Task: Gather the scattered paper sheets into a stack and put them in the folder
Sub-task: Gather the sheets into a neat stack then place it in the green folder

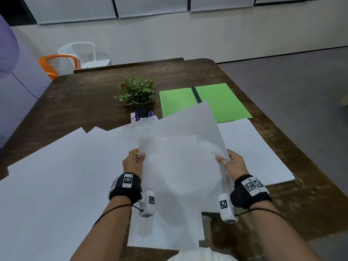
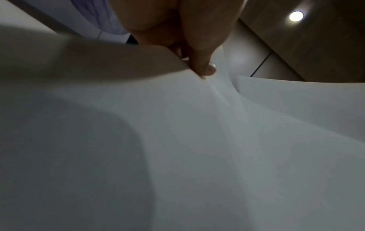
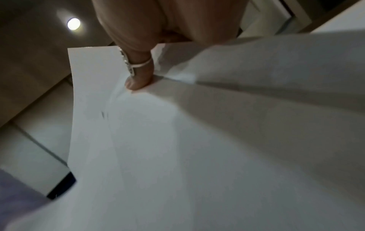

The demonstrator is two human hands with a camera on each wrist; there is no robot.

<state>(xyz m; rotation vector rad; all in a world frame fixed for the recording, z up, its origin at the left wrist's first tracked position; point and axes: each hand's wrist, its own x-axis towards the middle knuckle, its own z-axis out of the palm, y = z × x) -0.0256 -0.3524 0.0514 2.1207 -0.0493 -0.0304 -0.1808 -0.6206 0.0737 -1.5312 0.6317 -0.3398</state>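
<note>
Right, my left hand (image 1: pixel 134 162) and right hand (image 1: pixel 233 162) each pinch a side edge of the thin white paper sheets (image 1: pixel 180 166), lifted at frame centre; light, floppy, skewed, so grip the edges. Open green card folder (image 1: pixel 205 102) lies upper right, more loose white sheets (image 1: pixel 56 176) lower left

Dark wooden table (image 1: pixel 84 102) bears paper sheets (image 1: pixel 56 176), green folder (image 1: pixel 222 102), potted plant (image 1: pixel 137 93).
</note>
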